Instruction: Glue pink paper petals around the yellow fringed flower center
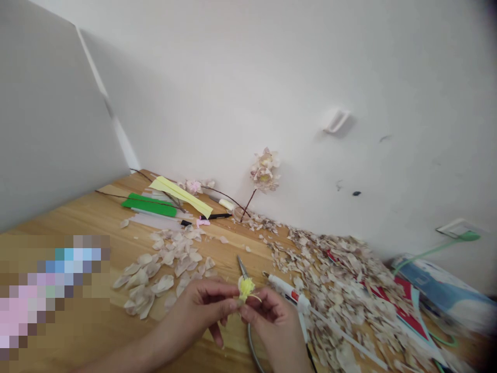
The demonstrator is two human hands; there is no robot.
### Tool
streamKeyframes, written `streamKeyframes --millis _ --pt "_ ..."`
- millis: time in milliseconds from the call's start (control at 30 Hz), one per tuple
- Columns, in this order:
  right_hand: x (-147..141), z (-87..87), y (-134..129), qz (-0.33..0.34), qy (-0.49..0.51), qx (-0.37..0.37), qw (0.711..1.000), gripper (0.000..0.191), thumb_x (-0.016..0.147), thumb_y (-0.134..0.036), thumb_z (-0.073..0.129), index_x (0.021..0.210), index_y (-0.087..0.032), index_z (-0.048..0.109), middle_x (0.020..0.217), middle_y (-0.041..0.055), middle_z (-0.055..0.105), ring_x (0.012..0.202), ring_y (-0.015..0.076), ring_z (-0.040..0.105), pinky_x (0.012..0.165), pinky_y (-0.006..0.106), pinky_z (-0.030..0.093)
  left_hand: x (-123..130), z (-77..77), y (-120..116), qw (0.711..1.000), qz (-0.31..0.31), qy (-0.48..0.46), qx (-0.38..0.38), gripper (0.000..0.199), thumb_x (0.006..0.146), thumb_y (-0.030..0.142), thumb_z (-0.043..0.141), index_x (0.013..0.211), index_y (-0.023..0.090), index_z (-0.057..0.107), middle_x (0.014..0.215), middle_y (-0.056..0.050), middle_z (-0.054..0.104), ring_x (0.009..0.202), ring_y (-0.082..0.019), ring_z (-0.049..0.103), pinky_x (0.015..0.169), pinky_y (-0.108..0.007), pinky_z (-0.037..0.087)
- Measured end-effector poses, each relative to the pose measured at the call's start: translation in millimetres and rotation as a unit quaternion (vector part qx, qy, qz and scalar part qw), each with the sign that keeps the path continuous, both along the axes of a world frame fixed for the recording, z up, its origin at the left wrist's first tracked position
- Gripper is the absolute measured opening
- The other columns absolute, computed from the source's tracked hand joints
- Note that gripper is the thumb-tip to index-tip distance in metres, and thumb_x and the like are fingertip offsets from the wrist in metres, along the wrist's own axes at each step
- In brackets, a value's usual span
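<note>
The left hand (209, 304) and right hand (274, 312) are pinching a yellow flower piece (247, 286) between them above the table (93, 217), seemingly low down to avoid crushing it; loose petals (165, 284) and a glue gun (280, 285) are lying within reach.

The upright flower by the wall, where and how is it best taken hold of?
Probably pinch the dark stem just below the flower head, coming from the front: the stem looks slim and bare there, the petals look delicate, and the wall stands behind.
</note>
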State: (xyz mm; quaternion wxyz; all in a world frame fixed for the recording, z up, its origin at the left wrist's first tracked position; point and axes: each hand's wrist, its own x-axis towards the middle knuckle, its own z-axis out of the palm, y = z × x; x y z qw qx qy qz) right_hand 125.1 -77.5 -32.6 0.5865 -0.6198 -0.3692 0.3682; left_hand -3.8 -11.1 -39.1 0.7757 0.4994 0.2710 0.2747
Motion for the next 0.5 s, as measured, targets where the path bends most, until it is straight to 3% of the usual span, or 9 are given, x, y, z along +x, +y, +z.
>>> streamKeyframes --millis 300,500 --pt "3.1 -3.7 -1.5 -0.006 -0.046 -0.003 0.999 0.009 0.053 -0.020 0.070 0.054 -0.020 0.061 0.052 -0.0030 0.060 0.050 0.0126 0.052 0.050 0.021 0.040 -2.7 -4.1 4.6 0.996 -0.036 -0.016 0.083 0.020 0.067 0.036 0.066 0.076 0.019 0.071 0.069 0.002 0.043 0.053 -0.007 0.046 0.041 -0.020 0.050" --pt "7.9 -5.2 -0.3 0.060 -0.048 -0.011 0.997 0.011 0.054 -0.021 0.071 0.056 -0.018 0.061 0.054 -0.0015 0.062 0.052 0.0130 0.055 0.049 0.021 0.043 -5.7 -8.5 3.1 0.987 -0.063 -0.002 0.150 0.017 0.069 0.032 0.065 0.075 0.016 0.066 0.068 0.002 0.044 0.058 -0.007 0.044 0.047 -0.015 0.045"
